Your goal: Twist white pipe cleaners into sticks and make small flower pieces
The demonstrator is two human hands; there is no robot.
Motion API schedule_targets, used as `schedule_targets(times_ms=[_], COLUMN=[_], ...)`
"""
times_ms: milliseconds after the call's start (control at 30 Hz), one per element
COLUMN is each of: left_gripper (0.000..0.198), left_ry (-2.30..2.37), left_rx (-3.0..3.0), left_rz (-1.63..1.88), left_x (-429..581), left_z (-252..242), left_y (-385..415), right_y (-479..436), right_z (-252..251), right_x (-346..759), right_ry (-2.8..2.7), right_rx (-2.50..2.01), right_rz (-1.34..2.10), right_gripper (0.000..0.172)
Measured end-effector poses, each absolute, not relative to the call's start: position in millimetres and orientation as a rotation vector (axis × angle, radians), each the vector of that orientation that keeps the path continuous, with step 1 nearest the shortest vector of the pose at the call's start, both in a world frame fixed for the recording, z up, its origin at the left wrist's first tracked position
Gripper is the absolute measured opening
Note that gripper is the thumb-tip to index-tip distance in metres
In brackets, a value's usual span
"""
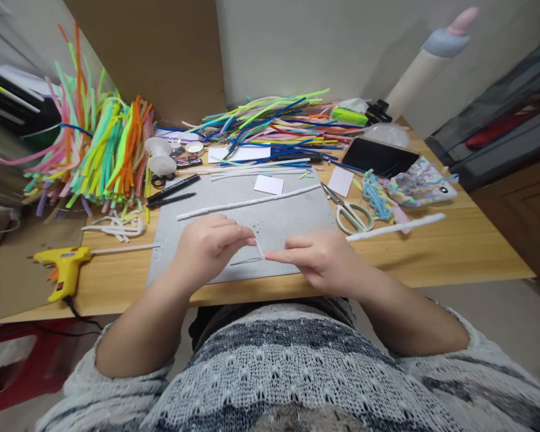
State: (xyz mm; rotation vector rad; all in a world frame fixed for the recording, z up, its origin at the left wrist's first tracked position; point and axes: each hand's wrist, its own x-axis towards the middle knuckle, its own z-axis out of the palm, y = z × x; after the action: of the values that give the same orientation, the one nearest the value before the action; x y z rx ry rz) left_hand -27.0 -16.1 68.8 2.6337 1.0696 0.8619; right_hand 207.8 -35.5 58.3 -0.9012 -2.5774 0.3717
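My left hand [211,245] pinches a short, thin white strip [260,248] between thumb and fingertips over the grey cutting mat [198,187]. The strip slants down to the right, and its lower end meets the index fingertip of my right hand [326,258]. That index finger is stretched out and the other fingers are bent; I see nothing gripped in this hand. Beneath the strip, a thin dark line [246,261] shows on the mat. A long white pipe cleaner [247,203] lies across the mat beyond both hands.
White-handled scissors [353,216] and another white pipe cleaner [396,227] lie right of the mat. At left are a yellow glue gun [65,267] and black pens [173,191]. Bundles of coloured pipe cleaners [112,156] and a phone [380,157] line the back.
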Motion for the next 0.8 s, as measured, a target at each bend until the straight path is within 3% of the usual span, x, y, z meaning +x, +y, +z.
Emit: schedule_targets(times_ms=[133, 400, 633, 800], left_gripper=[0.016, 0.019, 0.021, 0.026], left_ry=[1.043, 1.006, 1.047, 1.053], left_rx=[2.452, 2.763, 2.547, 2.627], left_rz=[0.825, 0.857, 0.900, 0.846], left_x=[-19.4, -3.8, -13.1, 5.3], left_z=[45.9, 46.7, 46.0, 38.2], left_y=[-12.7, -36.6, -12.8, -37.0], right_y=[-35.0, -35.7, -33.5, -34.8], right_z=[61.4, 52.4, 63.6, 60.3], right_x=[212.9, 210.4, 222.2, 221.4], right_ry=[-2.405, -2.534, -2.437, -2.294], right_rx=[-0.820, -1.164, -0.829, -1.111], right_rz=[0.520, 0.106, 0.599, 0.253], right_gripper=[0.046, 0.049, 0.047, 0.048])
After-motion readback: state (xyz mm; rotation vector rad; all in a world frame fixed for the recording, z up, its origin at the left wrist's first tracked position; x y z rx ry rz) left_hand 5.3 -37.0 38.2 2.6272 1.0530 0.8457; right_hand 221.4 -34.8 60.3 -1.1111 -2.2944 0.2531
